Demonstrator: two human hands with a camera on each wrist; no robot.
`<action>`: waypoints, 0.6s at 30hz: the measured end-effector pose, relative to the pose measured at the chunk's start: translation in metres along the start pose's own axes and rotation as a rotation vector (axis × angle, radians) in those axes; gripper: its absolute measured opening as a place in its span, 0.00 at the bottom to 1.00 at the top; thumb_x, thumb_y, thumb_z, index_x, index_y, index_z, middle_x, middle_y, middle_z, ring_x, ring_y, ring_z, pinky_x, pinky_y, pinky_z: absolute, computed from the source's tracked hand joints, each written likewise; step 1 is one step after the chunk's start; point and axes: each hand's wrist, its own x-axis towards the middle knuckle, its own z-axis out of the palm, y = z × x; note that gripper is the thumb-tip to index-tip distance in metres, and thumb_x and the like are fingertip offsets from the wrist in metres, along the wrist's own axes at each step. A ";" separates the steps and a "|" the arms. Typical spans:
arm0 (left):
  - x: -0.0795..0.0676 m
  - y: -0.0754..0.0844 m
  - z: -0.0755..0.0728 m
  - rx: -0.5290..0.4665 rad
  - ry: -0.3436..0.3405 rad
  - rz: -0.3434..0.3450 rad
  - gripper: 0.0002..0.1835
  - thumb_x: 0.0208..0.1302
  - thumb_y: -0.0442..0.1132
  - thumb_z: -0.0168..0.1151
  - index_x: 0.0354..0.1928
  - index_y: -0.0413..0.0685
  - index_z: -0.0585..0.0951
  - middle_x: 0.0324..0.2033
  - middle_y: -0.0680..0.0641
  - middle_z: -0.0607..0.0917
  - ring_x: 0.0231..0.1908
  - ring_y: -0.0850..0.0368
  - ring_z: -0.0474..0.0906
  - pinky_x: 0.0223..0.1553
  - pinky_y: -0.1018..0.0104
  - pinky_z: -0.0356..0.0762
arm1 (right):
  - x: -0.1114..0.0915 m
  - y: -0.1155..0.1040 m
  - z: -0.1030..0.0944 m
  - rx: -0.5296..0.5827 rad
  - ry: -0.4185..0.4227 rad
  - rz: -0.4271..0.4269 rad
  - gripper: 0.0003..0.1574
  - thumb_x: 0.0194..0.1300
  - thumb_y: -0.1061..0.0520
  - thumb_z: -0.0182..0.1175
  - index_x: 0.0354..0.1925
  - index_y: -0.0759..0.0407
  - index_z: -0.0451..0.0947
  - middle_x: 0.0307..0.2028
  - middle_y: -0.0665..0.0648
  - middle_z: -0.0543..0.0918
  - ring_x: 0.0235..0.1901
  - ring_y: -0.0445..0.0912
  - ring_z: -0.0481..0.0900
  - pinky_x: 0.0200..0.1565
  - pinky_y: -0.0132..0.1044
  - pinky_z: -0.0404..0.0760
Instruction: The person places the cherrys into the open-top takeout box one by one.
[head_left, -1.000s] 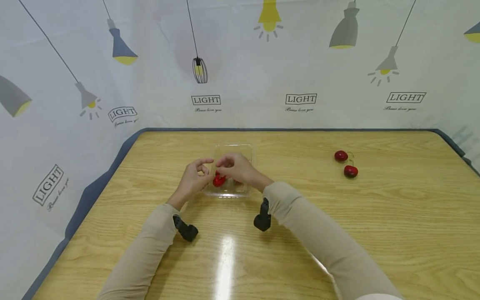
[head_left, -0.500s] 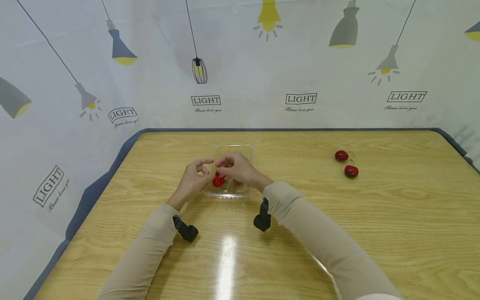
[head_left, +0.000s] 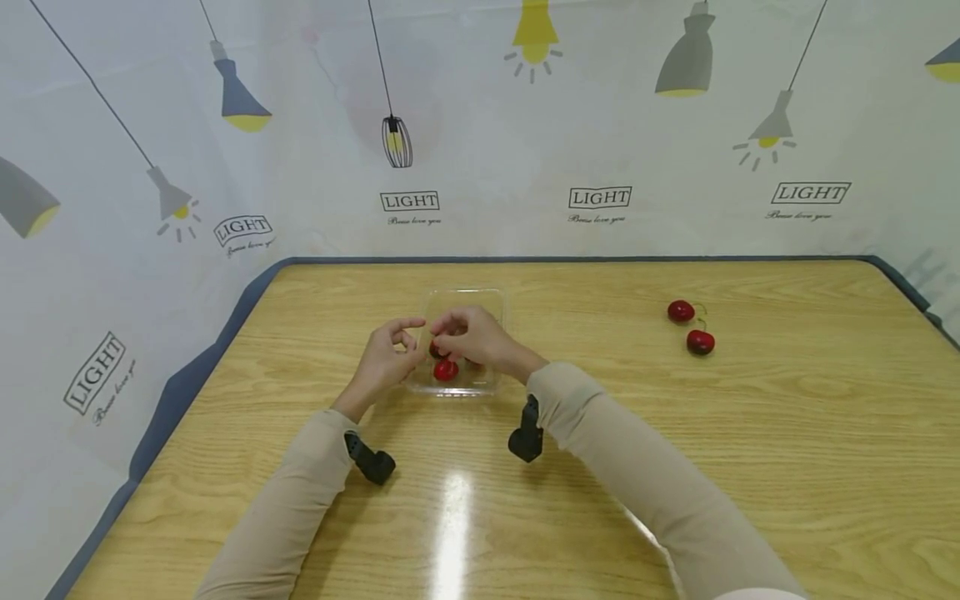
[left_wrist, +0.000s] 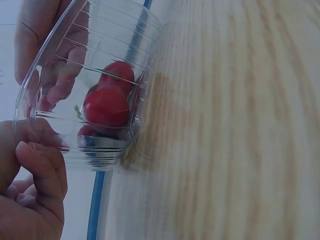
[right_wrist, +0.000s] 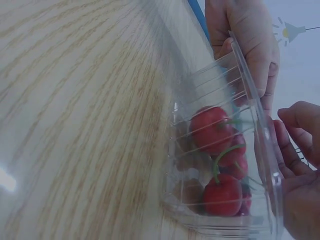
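A clear plastic container (head_left: pixel 480 387) stands between the hands with several red cherries in it. At its left side, my left hand (head_left: pixel 385 360) grips the rim between thumb and fingers. My right hand (head_left: pixel 477 340) reaches over the container, thumb and forefinger tips meeting at the stem of a cherry (right_wrist: pixel 211 129). Below those fingertips, one red cherry (head_left: pixel 446 370) lies near the front, with a darker one just behind it. Green stems (right_wrist: pixel 220 160) curve up from the fruit in the right wrist view. The right hand covers part of the container in the head view.
Two more cherries, one at the back (head_left: pixel 680 312) and one slightly nearer (head_left: pixel 701 342), lie on the wooden table (head_left: pixel 600 333) to the right. A lamp-patterned cloth (head_left: pixel 495 150) stands behind and beside the table. Black camera mounts hang under both wrists.
The bright red cherry under the right fingertips has shifted slightly right and nearer, and a darker one now shows behind it. Both hands have stayed almost in place.
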 end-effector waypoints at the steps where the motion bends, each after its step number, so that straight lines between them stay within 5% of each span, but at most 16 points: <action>1: -0.001 0.001 0.000 -0.001 -0.001 0.003 0.25 0.51 0.22 0.51 0.55 0.29 0.66 0.19 0.49 0.68 0.08 0.67 0.59 0.10 0.74 0.58 | 0.000 0.000 -0.001 -0.006 0.001 -0.005 0.12 0.57 0.65 0.56 0.41 0.69 0.74 0.32 0.59 0.77 0.26 0.46 0.76 0.35 0.43 0.78; 4: -0.004 0.006 0.000 -0.002 -0.008 0.000 0.25 0.52 0.22 0.50 0.55 0.30 0.66 0.19 0.48 0.68 0.08 0.67 0.59 0.10 0.74 0.58 | -0.001 -0.001 -0.003 -0.019 0.001 -0.015 0.11 0.57 0.65 0.55 0.41 0.67 0.74 0.32 0.59 0.78 0.26 0.48 0.77 0.35 0.45 0.77; 18: 0.006 -0.018 0.001 0.001 0.034 0.067 0.24 0.49 0.23 0.52 0.53 0.31 0.68 0.18 0.50 0.68 0.09 0.66 0.59 0.09 0.73 0.58 | -0.006 -0.003 -0.019 0.035 0.024 -0.035 0.14 0.59 0.65 0.54 0.44 0.72 0.72 0.35 0.62 0.76 0.37 0.58 0.76 0.40 0.46 0.77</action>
